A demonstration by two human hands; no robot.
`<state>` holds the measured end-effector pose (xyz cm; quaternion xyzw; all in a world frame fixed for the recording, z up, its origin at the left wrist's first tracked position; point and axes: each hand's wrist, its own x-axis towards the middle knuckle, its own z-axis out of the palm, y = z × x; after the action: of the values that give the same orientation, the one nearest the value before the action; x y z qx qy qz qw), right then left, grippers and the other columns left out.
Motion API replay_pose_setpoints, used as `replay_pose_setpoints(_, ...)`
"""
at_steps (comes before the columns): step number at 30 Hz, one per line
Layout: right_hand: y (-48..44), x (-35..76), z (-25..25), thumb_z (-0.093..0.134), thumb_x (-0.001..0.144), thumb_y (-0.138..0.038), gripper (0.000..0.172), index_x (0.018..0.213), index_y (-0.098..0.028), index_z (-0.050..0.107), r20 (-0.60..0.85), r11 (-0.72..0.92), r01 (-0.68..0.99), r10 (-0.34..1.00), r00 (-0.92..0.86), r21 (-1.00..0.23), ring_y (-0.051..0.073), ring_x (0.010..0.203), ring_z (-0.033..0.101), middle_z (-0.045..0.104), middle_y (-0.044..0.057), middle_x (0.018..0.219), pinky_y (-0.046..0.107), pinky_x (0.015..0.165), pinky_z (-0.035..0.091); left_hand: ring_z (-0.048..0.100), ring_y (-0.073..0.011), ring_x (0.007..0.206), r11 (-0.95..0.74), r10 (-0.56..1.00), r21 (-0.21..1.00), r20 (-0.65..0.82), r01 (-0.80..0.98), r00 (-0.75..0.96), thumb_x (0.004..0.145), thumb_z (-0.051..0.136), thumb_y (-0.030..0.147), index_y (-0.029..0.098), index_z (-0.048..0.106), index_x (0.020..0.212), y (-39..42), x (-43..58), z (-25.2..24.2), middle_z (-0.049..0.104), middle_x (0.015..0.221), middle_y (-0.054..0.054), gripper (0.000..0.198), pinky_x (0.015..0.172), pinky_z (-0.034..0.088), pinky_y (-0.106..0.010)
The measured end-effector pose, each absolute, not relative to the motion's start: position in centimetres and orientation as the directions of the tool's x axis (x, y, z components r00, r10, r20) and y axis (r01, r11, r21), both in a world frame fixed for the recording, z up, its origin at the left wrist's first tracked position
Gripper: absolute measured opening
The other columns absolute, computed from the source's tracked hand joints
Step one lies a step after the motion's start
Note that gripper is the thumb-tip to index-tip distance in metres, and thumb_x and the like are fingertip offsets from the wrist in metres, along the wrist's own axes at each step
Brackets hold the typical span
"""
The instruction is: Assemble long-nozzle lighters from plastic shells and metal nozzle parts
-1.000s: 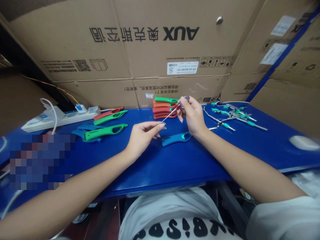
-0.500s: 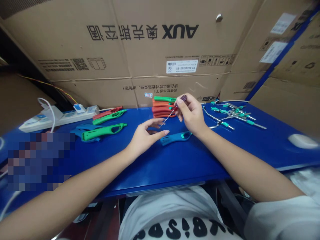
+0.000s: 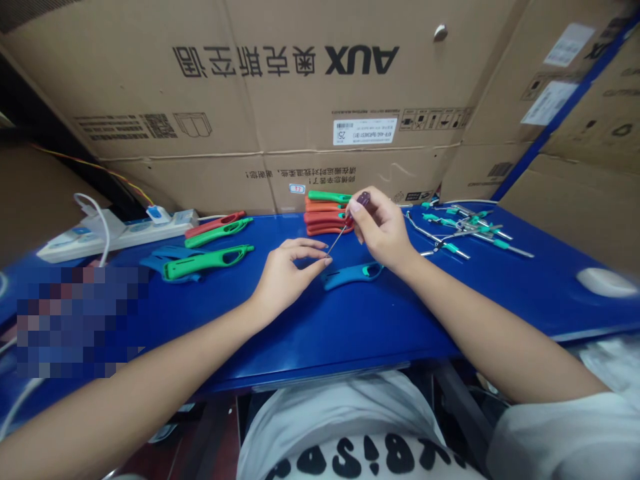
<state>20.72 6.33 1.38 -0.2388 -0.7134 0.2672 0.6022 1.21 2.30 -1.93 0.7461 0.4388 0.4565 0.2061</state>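
My right hand (image 3: 383, 230) is closed round the dark purple handle of a screwdriver (image 3: 338, 240), whose thin metal shaft slants down to the left. At its tip, the thumb and forefinger of my left hand (image 3: 287, 273) pinch together. Whether a small part sits between those fingertips is too fine to make out. Just below the hands lies a blue lighter-shaped plastic shell (image 3: 347, 276) with a teal piece in its opening. Behind them is a stack of orange and red shells (image 3: 323, 219), topped by a green shell (image 3: 325, 197).
More green, red and blue shells (image 3: 207, 261) lie at left beside a white power strip (image 3: 120, 237). Several metal rods with teal parts (image 3: 470, 227) are piled at right, near a white rounded object (image 3: 606, 283). Cardboard (image 3: 280, 120) walls the back of the blue table (image 3: 310, 347).
My left thumb and forefinger have closed in on the screwdriver tip. The screwdriver has tilted slightly in my right hand, its tip shifting a little right. The shells stay in place.
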Motion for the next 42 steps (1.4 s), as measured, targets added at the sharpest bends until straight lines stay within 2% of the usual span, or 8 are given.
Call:
replay_pose_setpoints(3, 6.05, 20.66, 1.49, 0.06, 0.097, -0.049, 0.029, 0.102, -0.02, 0.062, 0.727, 0.749, 0.009, 0.645, -0.237, -0.662, 0.011, 0.068, 0.064, 0.068, 0.003, 0.088, 0.024, 0.058, 0.054, 0.069, -0.0246, 0.107, -0.513, 0.855, 0.719, 0.479, 0.468, 0.201, 0.081, 0.079, 0.033, 0.025, 0.081, 0.082, 2.25, 1.3, -2.01, 0.079, 0.106, -0.004, 0.008, 0.102, 0.048, -0.044)
replay_pose_setpoints(7, 5.55, 20.51, 1.62, 0.065, 0.094, -0.046, 0.039, 0.125, -0.023, 0.059, 0.741, 0.774, 0.054, 0.622, -0.253, -0.631, 0.014, 0.065, 0.068, 0.071, 0.001, 0.083, 0.027, 0.057, 0.056, 0.068, -0.0255, 0.108, -0.482, 0.876, 0.743, 0.422, 0.464, 0.234, 0.08, 0.08, 0.034, 0.027, 0.082, 0.081, 2.07, 1.5, -2.11, 0.079, 0.107, -0.004, 0.008, 0.103, 0.048, -0.045)
replay_pose_setpoints(12, 5.48, 20.72, 1.38, 0.067, 0.093, -0.039, 0.032, 0.121, -0.023, 0.064, 0.823, 0.863, 0.233, 0.501, -0.268, -0.449, 0.012, 0.06, 0.064, 0.072, 0.001, 0.086, 0.027, 0.058, 0.055, 0.068, -0.0255, 0.108, -0.47, 0.882, 0.763, 0.392, 0.444, 0.261, 0.079, 0.079, 0.034, 0.026, 0.083, 0.083, 1.98, 1.65, -2.28, 0.079, 0.105, -0.005, 0.009, 0.103, 0.05, -0.043)
replay_pose_setpoints(17, 5.63, 20.79, 1.11, 0.05, 0.101, -0.033, 0.043, 0.143, -0.023, 0.05, 0.748, 0.864, 0.117, 0.486, -0.452, -0.491, 0.017, 0.087, 0.071, 0.071, 0.006, 0.11, 0.031, 0.074, 0.061, 0.069, -0.026, 0.107, -0.461, 0.887, 0.765, 0.387, 0.449, 0.251, 0.078, 0.079, 0.035, 0.025, 0.082, 0.08, 2.25, 1.52, -2.47, 0.079, 0.104, -0.006, 0.011, 0.102, 0.051, -0.043)
replay_pose_setpoints(21, 5.64, 20.8, 1.12, 0.056, 0.098, -0.03, 0.042, 0.14, -0.027, 0.054, 0.727, 0.844, 0.148, 0.522, -0.446, -0.516, 0.019, 0.092, 0.07, 0.069, 0.006, 0.117, 0.035, 0.08, 0.061, 0.068, -0.027, 0.108, -0.455, 0.89, 0.757, 0.376, 0.469, 0.257, 0.078, 0.079, 0.038, 0.025, 0.082, 0.081, 2.49, 1.4, -2.49, 0.079, 0.105, -0.006, 0.013, 0.104, 0.05, -0.046)
replay_pose_setpoints(27, 5.63, 20.98, 1.23, 0.058, 0.096, -0.032, 0.041, 0.137, -0.026, 0.055, 0.727, 0.838, 0.189, 0.54, -0.423, -0.513, 0.019, 0.091, 0.07, 0.068, 0.007, 0.122, 0.036, 0.081, 0.061, 0.068, -0.0289, 0.112, -0.442, 0.895, 0.755, 0.333, 0.485, 0.297, 0.071, 0.085, 0.041, 0.023, 0.081, 0.095, 2.83, 1.28, -2.66, 0.078, 0.111, -0.008, 0.03, 0.106, 0.049, -0.047)
replay_pose_setpoints(37, 5.91, 20.84, 0.93, 0.058, 0.097, -0.035, 0.042, 0.138, -0.025, 0.054, 0.743, 0.847, 0.163, 0.523, -0.418, -0.505, 0.022, 0.101, 0.07, 0.065, 0.008, 0.133, 0.036, 0.084, 0.06, 0.069, -0.0279, 0.11, -0.427, 0.904, 0.728, 0.33, 0.536, 0.271, 0.078, 0.079, 0.034, 0.026, 0.083, 0.083, 2.64, 1.24, -2.49, 0.077, 0.113, -0.005, 0.01, 0.107, 0.047, -0.047)
replay_pose_setpoints(42, 5.95, 20.91, 1.1, 0.065, 0.093, -0.035, 0.043, 0.134, -0.027, 0.057, 0.769, 0.861, 0.277, 0.507, -0.388, -0.427, 0.015, 0.077, 0.067, 0.07, 0.005, 0.12, 0.031, 0.071, 0.06, 0.069, -0.0276, 0.11, -0.435, 0.9, 0.74, 0.353, 0.513, 0.255, 0.078, 0.079, 0.035, 0.026, 0.083, 0.082, 2.53, 1.36, -2.66, 0.078, 0.112, -0.005, 0.011, 0.106, 0.048, -0.046)
